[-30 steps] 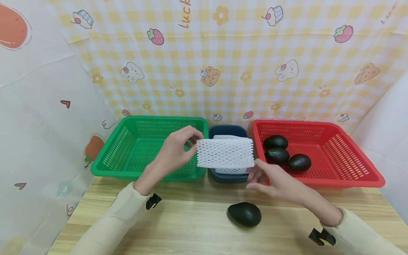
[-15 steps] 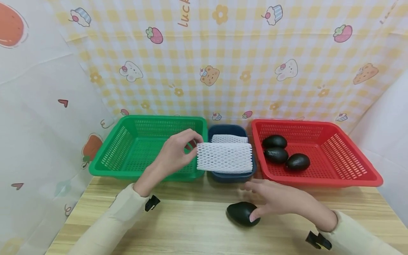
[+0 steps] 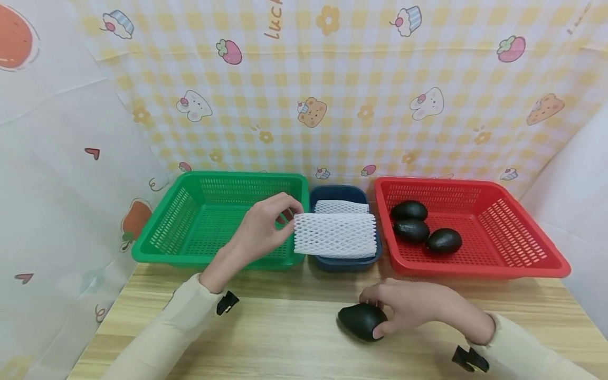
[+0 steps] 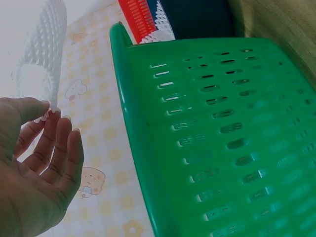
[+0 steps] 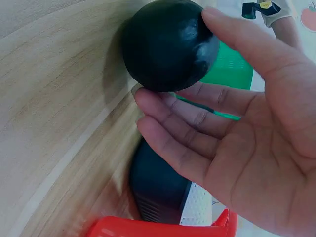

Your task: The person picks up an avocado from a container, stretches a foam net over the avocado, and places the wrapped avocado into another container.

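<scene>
My left hand point(image 3: 264, 226) pinches the left end of a white foam net sleeve point(image 3: 334, 235) between thumb and fingertips, holding it up over a dark blue basket point(image 3: 339, 265). The left wrist view shows the same sleeve point(image 4: 44, 54) rising from the fingertips. Down on the table, my right hand point(image 3: 410, 306) grips the thick end of a dark green avocado point(image 3: 362, 322). From the right wrist view, the thumb lies on one side of this avocado point(image 5: 170, 47) and the fingers on the other. It appears to rest on the wood.
A green basket point(image 3: 220, 260) stands at the left, its inside bare where visible. In the red basket point(image 3: 480, 272) at the right lie several avocados point(image 3: 444, 241). Another foam net point(image 3: 342, 206) lies in the blue basket. A patterned cloth point(image 3: 366, 89) hangs behind.
My right hand has left the sleeve's right end, moved down toward me and closed on the avocado. The left hand stays at the sleeve, whose free end has sunk a little.
</scene>
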`<state>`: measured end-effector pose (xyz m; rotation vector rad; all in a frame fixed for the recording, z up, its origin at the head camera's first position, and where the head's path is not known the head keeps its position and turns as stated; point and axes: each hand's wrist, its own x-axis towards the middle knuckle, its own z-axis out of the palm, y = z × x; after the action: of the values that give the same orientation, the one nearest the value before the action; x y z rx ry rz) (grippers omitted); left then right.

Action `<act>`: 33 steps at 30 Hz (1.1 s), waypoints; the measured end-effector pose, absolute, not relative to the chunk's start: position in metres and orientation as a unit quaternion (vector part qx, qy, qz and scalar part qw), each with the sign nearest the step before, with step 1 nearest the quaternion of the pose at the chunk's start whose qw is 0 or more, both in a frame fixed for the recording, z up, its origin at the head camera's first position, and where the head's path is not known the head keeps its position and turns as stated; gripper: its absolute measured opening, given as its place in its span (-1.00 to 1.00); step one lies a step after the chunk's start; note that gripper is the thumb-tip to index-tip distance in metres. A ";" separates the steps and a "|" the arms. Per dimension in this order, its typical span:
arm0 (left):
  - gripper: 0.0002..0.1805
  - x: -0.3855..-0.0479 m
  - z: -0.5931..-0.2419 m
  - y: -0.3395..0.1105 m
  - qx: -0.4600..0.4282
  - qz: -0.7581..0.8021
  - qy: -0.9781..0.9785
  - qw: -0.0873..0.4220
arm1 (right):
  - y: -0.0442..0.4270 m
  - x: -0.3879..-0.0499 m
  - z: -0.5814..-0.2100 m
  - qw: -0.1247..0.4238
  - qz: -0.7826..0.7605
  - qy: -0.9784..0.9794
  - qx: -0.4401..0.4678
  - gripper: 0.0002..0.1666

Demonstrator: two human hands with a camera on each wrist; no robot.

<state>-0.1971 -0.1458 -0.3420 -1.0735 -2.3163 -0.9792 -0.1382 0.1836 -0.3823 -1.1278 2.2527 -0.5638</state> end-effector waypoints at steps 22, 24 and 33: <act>-0.81 -0.196 -0.344 -0.146 -0.387 -0.351 -0.829 0.199 | 0.181 -0.137 -0.388 0.267 -0.205 0.827 -0.450 -0.40; -0.80 -0.196 -0.344 -0.146 -0.385 -0.349 -0.831 0.199 | 0.182 -0.138 -0.388 0.263 -0.206 0.825 -0.456 -0.39; -0.80 -0.196 -0.346 -0.146 -0.372 -0.355 -0.835 0.195 | 0.189 -0.140 -0.383 0.242 -0.209 0.826 -0.464 -0.37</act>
<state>-0.1961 -0.1463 -0.3460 -1.0418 -2.3414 -0.9942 -0.1398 0.1894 -0.3831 -1.2696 2.2573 -0.5718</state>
